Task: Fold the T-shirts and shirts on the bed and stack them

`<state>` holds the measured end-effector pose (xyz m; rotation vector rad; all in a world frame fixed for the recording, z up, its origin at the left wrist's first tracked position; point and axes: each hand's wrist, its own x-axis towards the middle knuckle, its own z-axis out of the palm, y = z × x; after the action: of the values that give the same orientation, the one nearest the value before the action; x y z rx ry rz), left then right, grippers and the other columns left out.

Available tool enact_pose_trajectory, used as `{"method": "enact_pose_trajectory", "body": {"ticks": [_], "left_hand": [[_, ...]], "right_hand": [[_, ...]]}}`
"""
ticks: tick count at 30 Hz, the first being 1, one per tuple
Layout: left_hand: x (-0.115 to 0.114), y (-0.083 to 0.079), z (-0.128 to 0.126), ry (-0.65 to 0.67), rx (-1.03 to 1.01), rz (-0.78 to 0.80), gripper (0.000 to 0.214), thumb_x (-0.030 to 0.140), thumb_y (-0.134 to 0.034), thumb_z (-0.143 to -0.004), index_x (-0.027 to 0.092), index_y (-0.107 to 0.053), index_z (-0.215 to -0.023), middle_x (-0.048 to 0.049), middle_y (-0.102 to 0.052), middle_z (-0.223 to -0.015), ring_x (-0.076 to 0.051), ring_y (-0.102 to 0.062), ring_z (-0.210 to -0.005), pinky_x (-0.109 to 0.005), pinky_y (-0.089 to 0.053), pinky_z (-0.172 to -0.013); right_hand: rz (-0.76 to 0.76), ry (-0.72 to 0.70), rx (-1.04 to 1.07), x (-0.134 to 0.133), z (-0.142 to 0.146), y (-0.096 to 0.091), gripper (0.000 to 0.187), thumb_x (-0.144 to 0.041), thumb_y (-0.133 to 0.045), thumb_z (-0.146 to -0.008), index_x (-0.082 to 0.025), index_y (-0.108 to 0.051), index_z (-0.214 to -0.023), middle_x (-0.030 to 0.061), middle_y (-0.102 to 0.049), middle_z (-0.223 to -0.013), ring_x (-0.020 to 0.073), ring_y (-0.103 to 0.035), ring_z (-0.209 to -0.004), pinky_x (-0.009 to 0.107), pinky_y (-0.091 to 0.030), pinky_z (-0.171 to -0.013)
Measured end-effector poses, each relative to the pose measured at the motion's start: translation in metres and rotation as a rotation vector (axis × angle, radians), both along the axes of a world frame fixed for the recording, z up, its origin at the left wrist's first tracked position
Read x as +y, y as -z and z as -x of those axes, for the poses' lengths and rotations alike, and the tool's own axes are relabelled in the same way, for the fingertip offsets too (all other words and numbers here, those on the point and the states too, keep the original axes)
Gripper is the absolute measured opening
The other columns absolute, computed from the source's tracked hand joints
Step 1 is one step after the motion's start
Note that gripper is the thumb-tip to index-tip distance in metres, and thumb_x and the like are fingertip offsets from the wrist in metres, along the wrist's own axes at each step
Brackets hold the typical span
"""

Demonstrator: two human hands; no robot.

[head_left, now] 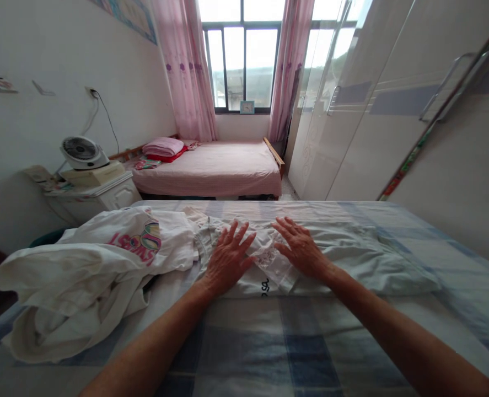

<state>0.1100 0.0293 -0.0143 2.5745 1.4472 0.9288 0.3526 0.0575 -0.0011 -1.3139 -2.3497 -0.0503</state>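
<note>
A pale grey-green garment [352,259] lies spread across the bed, with black lettering near its front edge and a white lace piece [269,256] at its middle. My left hand [230,256] rests flat on the garment's left part, fingers spread. On the other side of the lace, my right hand [300,245] lies palm down with its fingers stretched out. Neither hand grips anything. Left of my left hand is a heap of white clothes; a printed white shirt [173,234] shows a pink and yellow picture.
The blue-and-white checked bed sheet [244,342] spreads beneath the clothes. A small fan [82,151] stands on a white cabinet [120,190] at the left. Beyond is a second bed with a pink sheet [227,162]. Tall glossy wardrobes [355,132] line the right side.
</note>
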Motion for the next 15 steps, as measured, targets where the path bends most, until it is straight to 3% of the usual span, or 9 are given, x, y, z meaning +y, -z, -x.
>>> {"method": "enact_pose_trajectory", "body": {"ticks": [6, 12, 15], "left_hand": [[0.006, 0.027, 0.006, -0.110, 0.194, 0.207, 0.069, 0.057, -0.039, -0.089, 0.016, -0.035, -0.145, -0.0114, -0.033, -0.151, -0.029, -0.021, -0.142, -0.048, -0.014, -0.114], [0.004, 0.026, 0.004, -0.126, 0.177, 0.222, 0.071, 0.058, -0.038, -0.088, 0.016, -0.034, -0.145, -0.0119, -0.030, -0.153, -0.027, -0.021, -0.143, -0.047, -0.011, -0.115], [0.004, 0.021, 0.004, -0.096, 0.081, 0.253, 0.067, 0.055, -0.044, -0.087, 0.016, -0.040, -0.141, -0.0136, -0.033, -0.151, -0.027, -0.023, -0.142, -0.048, -0.013, -0.115]], "right_hand": [[0.153, 0.072, -0.233, -0.009, -0.009, 0.039, 0.063, -0.051, -0.028, -0.094, -0.019, -0.033, -0.147, 0.0072, -0.030, -0.153, 0.0249, -0.027, -0.140, 0.044, -0.022, -0.113], [0.080, 0.084, -0.232, -0.004, -0.012, 0.046, 0.061, -0.050, -0.029, -0.093, -0.022, -0.033, -0.147, 0.0058, -0.031, -0.152, 0.0248, -0.030, -0.139, 0.045, -0.025, -0.111], [0.071, 0.083, -0.229, -0.005, -0.011, 0.045, 0.060, -0.049, -0.029, -0.093, -0.024, -0.034, -0.147, 0.0055, -0.032, -0.152, 0.0249, -0.032, -0.138, 0.045, -0.026, -0.111]]}}
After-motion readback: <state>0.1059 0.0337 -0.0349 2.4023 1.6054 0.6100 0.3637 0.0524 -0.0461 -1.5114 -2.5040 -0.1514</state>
